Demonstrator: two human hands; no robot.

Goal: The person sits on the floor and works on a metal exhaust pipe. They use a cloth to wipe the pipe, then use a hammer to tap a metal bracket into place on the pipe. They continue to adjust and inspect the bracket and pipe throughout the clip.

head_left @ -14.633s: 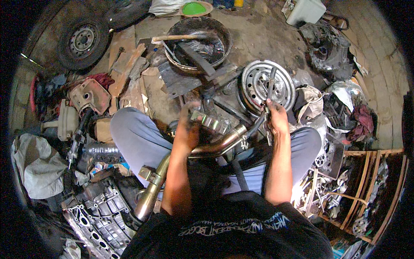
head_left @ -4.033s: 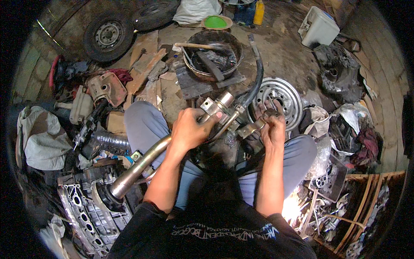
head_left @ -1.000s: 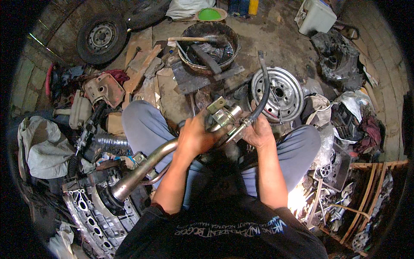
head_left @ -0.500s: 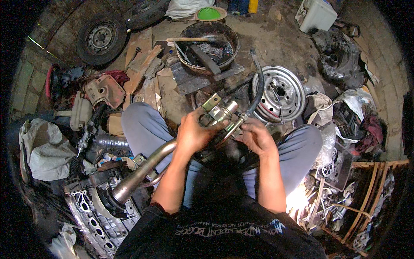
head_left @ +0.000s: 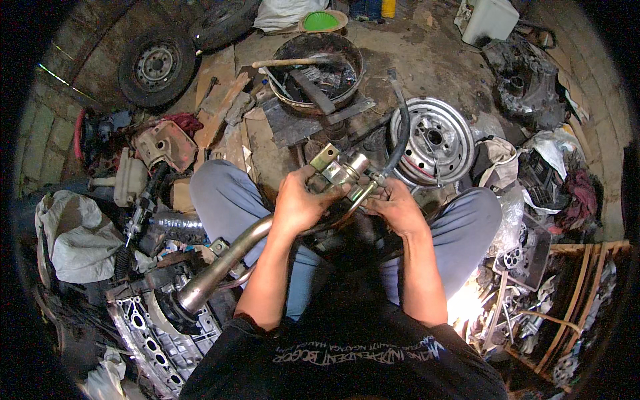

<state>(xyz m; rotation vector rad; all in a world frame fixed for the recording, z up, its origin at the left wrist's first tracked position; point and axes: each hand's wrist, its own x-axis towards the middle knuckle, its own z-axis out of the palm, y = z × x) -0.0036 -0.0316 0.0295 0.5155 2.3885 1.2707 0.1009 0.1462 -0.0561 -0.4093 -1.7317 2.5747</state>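
A bent, dull-metal filler pipe (head_left: 230, 260) slants up from the lower left across my lap. Its wide flared end is by an engine part, and its narrower clamped end is between my hands. My left hand (head_left: 300, 205) is wrapped round the pipe near a brass-coloured bracket (head_left: 325, 159), thumb lying toward the clamp. A thin metal side tube (head_left: 365, 193) runs along the pipe, with a black rubber hose (head_left: 405, 127) fitted on its end and curving away from me. My right hand (head_left: 399, 208) pinches the thin tube just below the hose joint; its fingertips are partly hidden.
Ahead is a blackened basin (head_left: 360, 77) holding a wooden-handled tool. A steel wheel rim (head_left: 461, 137) lies beyond my right knee. An engine part (head_left: 150, 343) and a white sack (head_left: 80, 233) are at left. A wooden frame (head_left: 572, 313) with metal parts stands at right.
The view has shifted slightly. My right fingers have moved a little closer in under the thin tube; my left hand's hold on the pipe looks the same.
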